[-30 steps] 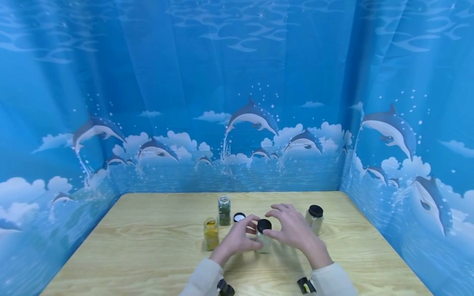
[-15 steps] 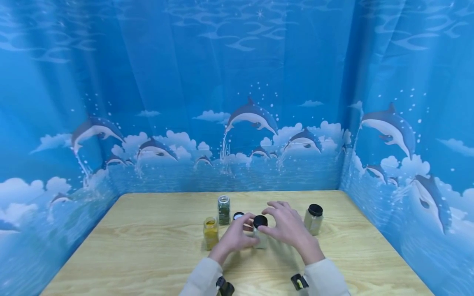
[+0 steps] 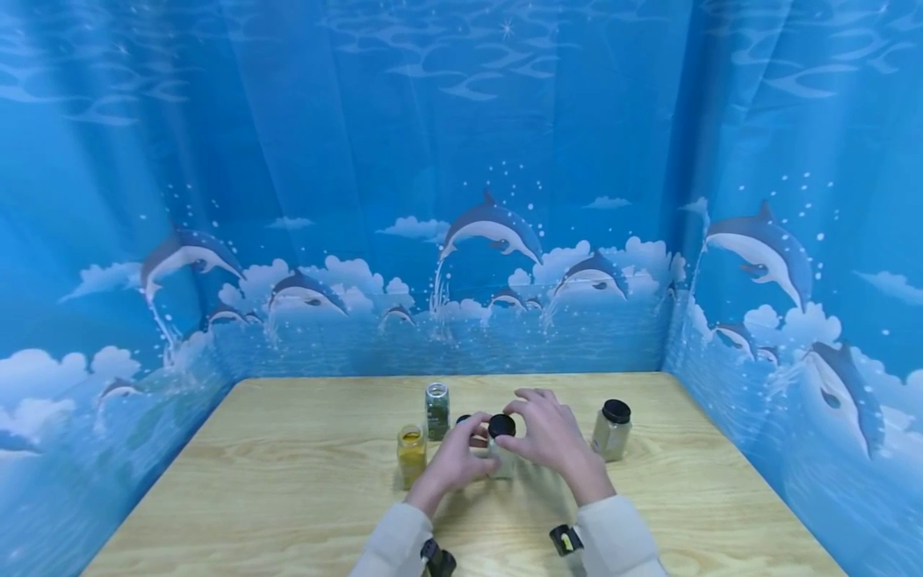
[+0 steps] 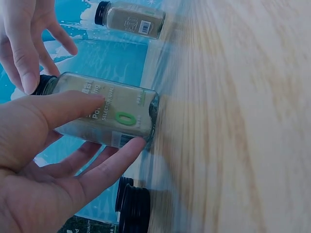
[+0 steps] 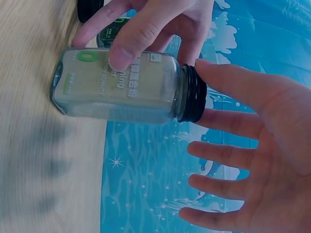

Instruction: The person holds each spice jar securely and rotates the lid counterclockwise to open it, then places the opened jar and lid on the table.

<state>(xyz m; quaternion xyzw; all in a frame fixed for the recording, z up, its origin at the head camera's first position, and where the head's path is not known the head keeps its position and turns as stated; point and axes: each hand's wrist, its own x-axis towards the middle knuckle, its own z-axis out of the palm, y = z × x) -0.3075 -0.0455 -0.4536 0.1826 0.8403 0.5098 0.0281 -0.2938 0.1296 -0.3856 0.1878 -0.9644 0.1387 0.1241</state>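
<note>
A clear glass spice jar (image 3: 502, 467) of pale powder, with a black lid (image 3: 501, 425), stands upright between my hands. My left hand (image 3: 456, 458) holds its body; in the left wrist view the thumb lies across the printed label (image 4: 99, 104) and the fingers pass behind. My right hand (image 3: 551, 437) pinches the lid between thumb and forefinger, while its other fingers spread free in the right wrist view. An open jar of yellow powder (image 3: 412, 457) is left of my left hand. Behind it stands an open jar of green flakes (image 3: 437, 413).
Another black-lidded jar (image 3: 611, 437) of pale powder stands to the right of my right hand. Two loose black lids (image 4: 136, 208) lie on the wooden table (image 3: 303, 489) behind my left hand. A blue dolphin-print curtain (image 3: 461, 160) surrounds the table's back and sides.
The held jar has shifted left and slightly away from me. My right hand has moved left with it, onto the lid. The other jars stay in place.
</note>
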